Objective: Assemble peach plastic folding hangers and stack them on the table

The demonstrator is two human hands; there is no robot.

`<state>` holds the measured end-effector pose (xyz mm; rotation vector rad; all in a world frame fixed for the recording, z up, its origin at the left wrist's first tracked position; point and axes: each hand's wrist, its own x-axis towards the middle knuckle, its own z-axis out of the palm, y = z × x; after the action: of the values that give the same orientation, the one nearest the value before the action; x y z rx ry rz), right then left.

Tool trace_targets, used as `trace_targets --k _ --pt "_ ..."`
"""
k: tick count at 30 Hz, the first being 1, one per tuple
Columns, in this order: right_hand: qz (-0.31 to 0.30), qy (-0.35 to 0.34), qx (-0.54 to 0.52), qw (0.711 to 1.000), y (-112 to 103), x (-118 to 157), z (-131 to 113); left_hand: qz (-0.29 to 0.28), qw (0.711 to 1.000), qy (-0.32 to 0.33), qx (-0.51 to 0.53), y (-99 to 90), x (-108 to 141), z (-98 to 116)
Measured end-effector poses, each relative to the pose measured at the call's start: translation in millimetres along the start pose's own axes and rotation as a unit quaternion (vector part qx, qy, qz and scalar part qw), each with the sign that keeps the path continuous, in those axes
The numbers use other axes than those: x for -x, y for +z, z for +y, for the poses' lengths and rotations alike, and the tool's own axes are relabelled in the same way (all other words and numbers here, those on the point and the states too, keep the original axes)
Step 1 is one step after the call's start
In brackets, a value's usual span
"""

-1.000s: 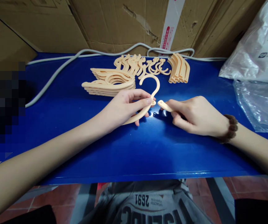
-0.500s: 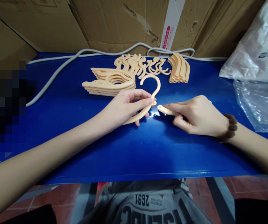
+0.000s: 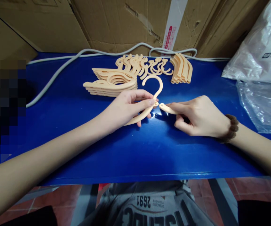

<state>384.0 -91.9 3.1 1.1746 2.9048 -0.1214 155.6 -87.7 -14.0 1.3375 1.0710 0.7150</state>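
Observation:
Between thumb and fingers, my left hand pinches a cream plastic hanger hook together with a curved hanger arm that slants down to the left. My right hand grips another curved hanger arm, most of it covered by my fingers. Its rounded end, with a small hole, points left and lies just beside the joint under the hook; a narrow gap seems to separate them. Behind my left hand is a stack of folded cream hangers.
Loose hooks and a bundle of curved hanger arms lie at the back of the blue table. A white cable runs along the cardboard boxes. Clear plastic bags sit at the right.
My right hand has shifted very slightly left and tilted its hanger arm, bringing the holed end a little higher beside the hook's joint. My left hand stays nearly still.

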Motion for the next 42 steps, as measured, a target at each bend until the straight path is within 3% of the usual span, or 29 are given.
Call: trace_targets --k 6,23,42 --pt "0.002 -0.006 0.006 1.0 1.0 1.3 1.3 0.02 1.0 -0.005 -0.005 -2.6 -1.0 0.9" --pt "-0.004 0.009 -0.004 1.0 0.4 1.1 2.0 0.003 1.0 0.006 0.002 -4.3 -1.9 -2.9" --pt "0.016 -0.054 -0.03 0.998 7.4 -0.9 11.3 -0.012 1.0 0.021 0.007 -3.1 -2.6 -0.9"
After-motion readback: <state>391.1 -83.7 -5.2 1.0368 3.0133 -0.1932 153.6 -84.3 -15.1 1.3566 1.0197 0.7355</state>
